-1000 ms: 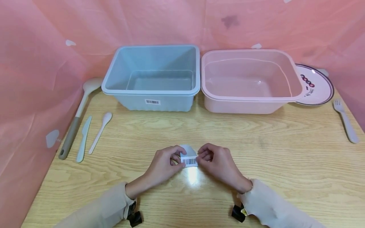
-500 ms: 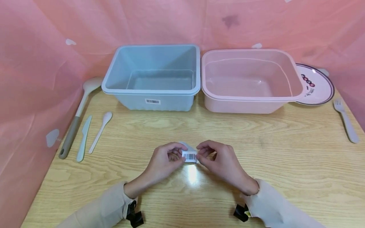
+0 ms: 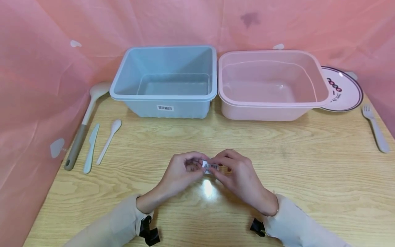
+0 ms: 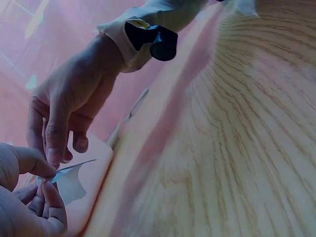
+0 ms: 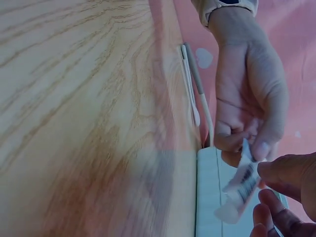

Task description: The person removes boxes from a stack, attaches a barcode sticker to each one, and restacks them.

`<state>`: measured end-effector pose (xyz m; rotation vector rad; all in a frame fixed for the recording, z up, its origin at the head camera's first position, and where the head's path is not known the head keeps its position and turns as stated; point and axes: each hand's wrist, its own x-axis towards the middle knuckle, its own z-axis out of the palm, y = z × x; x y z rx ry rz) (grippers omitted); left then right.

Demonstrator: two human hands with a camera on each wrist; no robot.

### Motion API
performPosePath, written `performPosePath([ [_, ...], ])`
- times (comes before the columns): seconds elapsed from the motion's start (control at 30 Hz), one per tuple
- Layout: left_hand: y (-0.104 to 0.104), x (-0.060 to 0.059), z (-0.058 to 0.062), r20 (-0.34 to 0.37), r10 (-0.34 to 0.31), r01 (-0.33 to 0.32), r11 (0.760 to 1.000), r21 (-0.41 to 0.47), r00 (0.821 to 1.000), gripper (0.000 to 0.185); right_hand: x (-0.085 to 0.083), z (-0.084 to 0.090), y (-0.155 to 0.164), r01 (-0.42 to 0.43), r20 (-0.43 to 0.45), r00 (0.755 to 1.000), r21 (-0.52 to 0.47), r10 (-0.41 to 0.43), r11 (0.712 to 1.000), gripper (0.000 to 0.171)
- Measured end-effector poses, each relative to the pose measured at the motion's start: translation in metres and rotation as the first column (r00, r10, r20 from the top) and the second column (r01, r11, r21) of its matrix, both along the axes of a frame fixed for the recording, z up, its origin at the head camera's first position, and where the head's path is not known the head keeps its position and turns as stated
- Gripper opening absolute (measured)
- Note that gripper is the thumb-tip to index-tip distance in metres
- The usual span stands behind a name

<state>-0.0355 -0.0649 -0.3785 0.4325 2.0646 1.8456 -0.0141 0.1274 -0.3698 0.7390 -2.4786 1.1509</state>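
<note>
Item held: one small white paper label printed with a black barcode (image 3: 210,167), digits beneath the bars too small to read; flexible, curled and partly folded, its plain white reverse showing in the left wrist view (image 4: 69,180). Position: raised just above the light wood-grain laminate table (image 3: 308,171), near its front centre, between both hands. Left hand (image 3: 182,171): thumb and fingertips pinch the label's left end, fingers curled. Right hand (image 3: 237,173): thumb and forefinger pinch the label's right end, remaining fingers curled beneath. Both wrists in cream long sleeves with black strap fittings. Behind, at the table's far side: one pale blue rectangular plastic bin (image 3: 166,82), smooth-walled with a rolled rim, bearing a white barcode sticker (image 3: 165,108) on its front wall, print illegible; touching or just beside it on the right, one translucent pink rectangular plastic basin (image 3: 271,85) with rounded corners and glossy interior. Partly behind the basin's right corner: one round white plate with dark rim line (image 3: 345,91) and a small red-and-dark printed motif, lettering unreadable. Right edge: one pale grey plastic fork (image 3: 374,127). Left edge, lying roughly parallel: one large cream spoon with grey-green handle (image 3: 81,128), one pale blue plastic knife (image 3: 91,148), one small white plastic spoon (image 3: 108,141). Surround: pink plastic sheeting (image 3: 46,68), wrinkled, with pale heart shapes.
</note>
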Motion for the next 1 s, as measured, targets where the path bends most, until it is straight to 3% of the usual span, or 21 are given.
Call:
performPosePath([
  [0.3,0.003,0.000,0.003,0.014,0.010,-0.011,1.000,0.016,1.000,0.023,-0.001,-0.005,-0.002,0.019,-0.028,0.999,-0.063,-0.021,0.998,0.018],
  [0.7,0.003,0.000,0.006,-0.009,0.000,0.000,1.000,-0.003,1.000,0.034,0.000,-0.008,-0.003,0.044,0.008,0.999,-0.085,-0.043,0.995,0.018],
  [1.0,0.002,0.000,0.005,0.013,0.007,-0.007,1.000,0.003,1.000,0.029,-0.001,-0.011,-0.006,0.031,0.023,0.999,-0.108,-0.029,0.994,0.014],
])
